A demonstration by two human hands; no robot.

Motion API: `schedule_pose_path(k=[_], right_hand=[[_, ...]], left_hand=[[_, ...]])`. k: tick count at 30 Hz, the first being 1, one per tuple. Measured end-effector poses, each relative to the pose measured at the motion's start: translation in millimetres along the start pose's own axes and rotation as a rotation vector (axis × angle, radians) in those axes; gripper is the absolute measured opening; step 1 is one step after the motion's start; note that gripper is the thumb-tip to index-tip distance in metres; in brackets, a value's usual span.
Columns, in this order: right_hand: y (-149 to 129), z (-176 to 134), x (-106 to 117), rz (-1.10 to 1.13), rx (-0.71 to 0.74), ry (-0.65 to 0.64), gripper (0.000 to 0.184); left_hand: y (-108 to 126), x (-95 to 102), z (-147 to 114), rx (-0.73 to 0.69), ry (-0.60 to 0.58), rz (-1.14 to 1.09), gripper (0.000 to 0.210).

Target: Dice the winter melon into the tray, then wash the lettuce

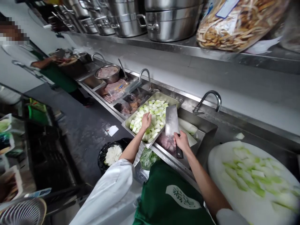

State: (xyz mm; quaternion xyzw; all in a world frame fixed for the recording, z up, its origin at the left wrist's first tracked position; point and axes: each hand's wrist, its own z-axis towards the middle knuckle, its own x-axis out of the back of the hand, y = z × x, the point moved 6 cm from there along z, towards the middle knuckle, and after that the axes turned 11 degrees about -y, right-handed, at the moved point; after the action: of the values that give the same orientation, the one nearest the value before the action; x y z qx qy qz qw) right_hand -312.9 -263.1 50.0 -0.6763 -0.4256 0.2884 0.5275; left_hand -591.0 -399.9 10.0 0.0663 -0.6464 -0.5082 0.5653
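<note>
My right hand [181, 140] is wrapped round the dark handle of a cleaver [172, 120]. The broad blade stands up beside the right edge of a metal tray [127, 127]. Chopped pale-green gourd pieces [156, 109] fill that tray. Over the pieces is my left hand [146, 120], its fingers slightly bent and apart; I cannot tell whether they touch the pieces. Right of the cleaver, long peeled gourd lengths [188, 126] lie in a sink, with bagged pinkish meat [167, 142] near the blade's lower end.
A round white cutting board [217, 162] at right bears green-white peel strips [248, 175]. Taps [212, 93] line the wall. Other sinks hold packed meat [116, 90] and a metal bowl [107, 78]. A black-lined bin [103, 157] stands below; a co-worker [53, 73] stands far left.
</note>
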Motion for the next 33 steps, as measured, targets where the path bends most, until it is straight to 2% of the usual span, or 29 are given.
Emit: schedule_pose_path(k=[3, 5, 7, 8, 11, 14, 16, 18, 20, 21, 22, 24, 28, 33], right_hand=[[25, -69, 59, 0.048, 0.044, 0.118, 0.047], [48, -126, 109, 0.033, -0.029, 0.356, 0.051], [71, -188, 152, 0.028, -0.16, 0.624, 0.056], [81, -218, 168, 0.045, -0.216, 0.743, 0.058], [110, -303, 200, 0.171, -0.287, 1.03, 0.064], [143, -380, 210, 0.275, -0.328, 1.236, 0.069], [171, -423, 207, 0.313, -0.424, 1.289, 0.072], [200, -454, 201, 0.325, -0.54, 1.276, 0.073], [225, -469, 194, 0.331, -0.604, 1.223, 0.07], [236, -471, 192, 0.34, -0.614, 1.197, 0.069], [246, -471, 190, 0.352, -0.616, 1.173, 0.068], [262, -462, 190, 0.383, -0.605, 1.131, 0.067], [275, -435, 198, 0.384, -0.565, 1.089, 0.061], [268, -386, 211, 0.302, -0.584, 1.077, 0.055]], left_hand=[[13, 1.6, -11, -0.048, 0.115, -0.08, 0.053], [35, -6.8, -17, -0.139, 0.195, -0.132, 0.049], [65, -32.0, -19, -0.256, 0.188, -0.178, 0.045], [83, -51.9, -20, -0.31, 0.147, -0.199, 0.043], [146, -135.8, -29, -0.444, -0.097, -0.251, 0.04], [217, -238.4, -66, -0.571, -0.495, -0.254, 0.044], [258, -303.9, -108, -0.667, -0.815, -0.18, 0.066], [286, -358.0, -156, -0.757, -1.104, -0.038, 0.102], [302, -397.0, -200, -0.837, -1.287, 0.114, 0.128], [307, -410.9, -217, -0.866, -1.321, 0.16, 0.133], [311, -421.8, -229, -0.88, -1.319, 0.18, 0.132], [318, -435.5, -245, -0.87, -1.241, 0.15, 0.123], [323, -442.1, -255, -0.86, -1.088, 0.061, 0.106], [322, -433.4, -261, -0.799, -0.965, 0.108, 0.101]])
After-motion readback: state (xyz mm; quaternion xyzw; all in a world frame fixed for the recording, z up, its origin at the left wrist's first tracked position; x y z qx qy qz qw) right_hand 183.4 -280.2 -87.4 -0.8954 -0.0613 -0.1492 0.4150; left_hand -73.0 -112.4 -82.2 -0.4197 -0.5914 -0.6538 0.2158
